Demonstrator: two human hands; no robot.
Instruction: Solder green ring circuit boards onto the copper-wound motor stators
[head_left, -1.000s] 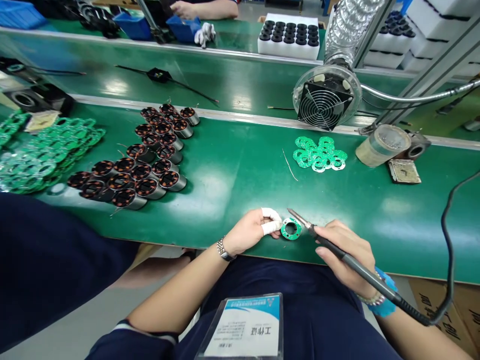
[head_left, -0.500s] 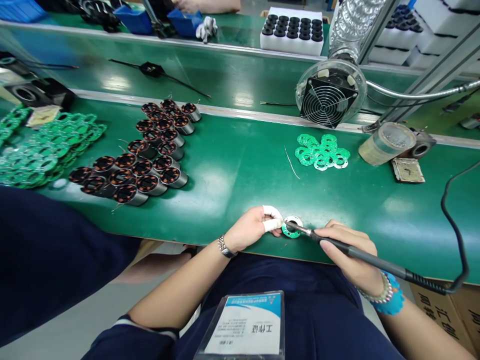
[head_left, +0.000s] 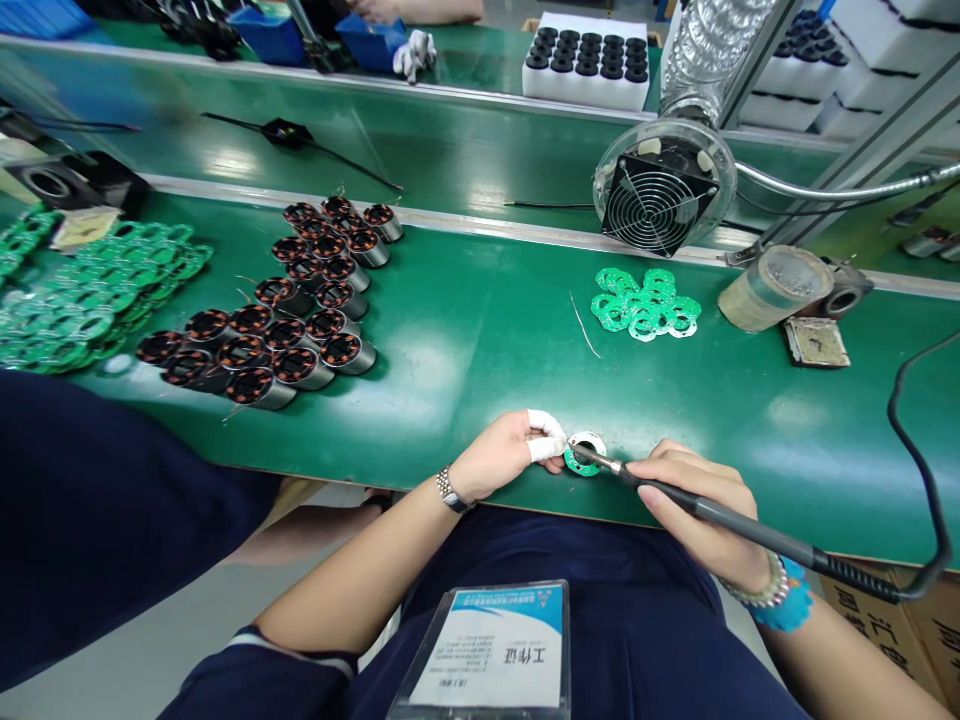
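Observation:
My left hand [head_left: 504, 456], with white wraps on two fingertips, pinches the edge of a small green ring-shaped circuit board [head_left: 583, 454] just above the green bench mat [head_left: 480, 400]. My right hand [head_left: 694, 505] grips a black soldering iron [head_left: 720, 516] like a pen. Its metal tip [head_left: 596, 458] rests on the ring board, across the central hole. The iron's cable [head_left: 911, 500] loops off to the right, past the bench edge. The tip and fingers hide part of the ring.
Several rows of copper-wound motor stators [head_left: 285, 320] stand left of centre, beside a heap of green ring boards [head_left: 90, 290]. A smaller heap [head_left: 645, 305] lies ahead. A fume fan [head_left: 656, 190], a tape roll [head_left: 775, 288] and a co-worker's hand [head_left: 409, 10] are farther off.
The soldering iron tip has moved left from beside the ring board onto it. The ring now sits tilted against my left fingertips, and the view has shifted slightly.

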